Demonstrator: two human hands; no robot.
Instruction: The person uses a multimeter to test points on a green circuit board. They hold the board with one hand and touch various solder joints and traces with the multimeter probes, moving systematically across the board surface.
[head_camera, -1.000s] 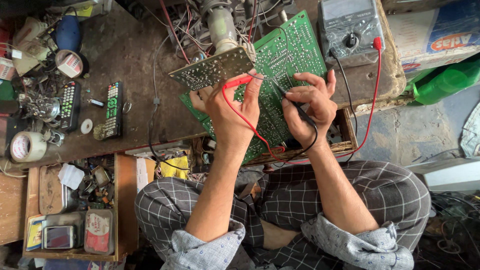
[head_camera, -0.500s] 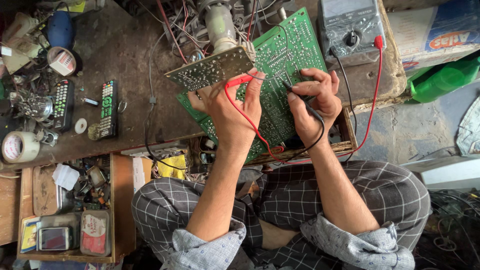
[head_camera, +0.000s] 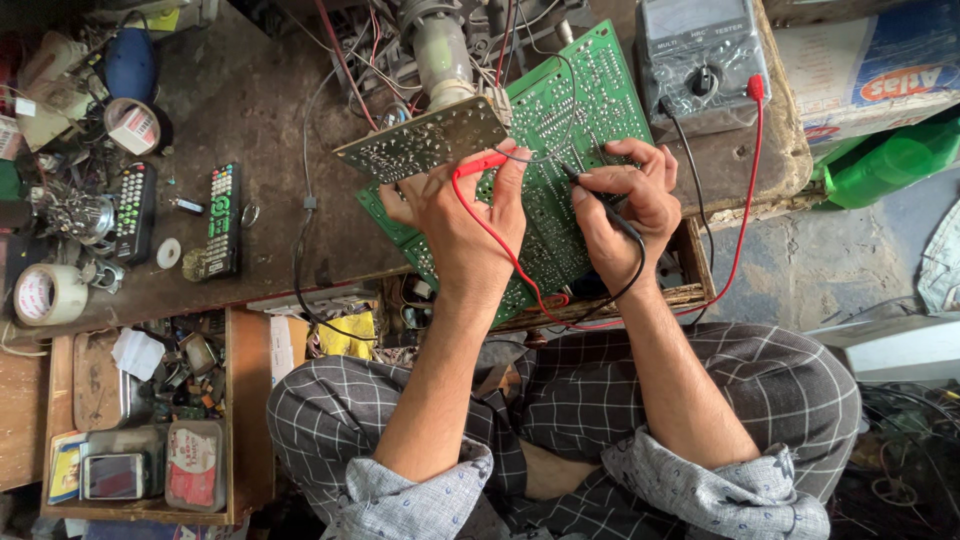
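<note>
Left hand: the left hand sits at centre frame, fingers pinched on the red probe, its tip laid against the green circuit board.
Right hand: the right hand, just right of centre, is closed around the black probe, tip down on the same board.
Board: it lies tilted across the upper centre, its lower edge overhanging the near edge of the workbench above the person's lap.
Small board: a grey perforated board stands on edge just above the left hand's fingers, touching the green one.
Meter: a grey multimeter rests at upper right, close to the bench's right edge; red and black leads loop down past that edge.
Open room: bare bench top shows left of centre, between the boards and two remote controls.
Left edge: tape rolls and clutter crowd it; an open drawer fills the lower left.
</note>
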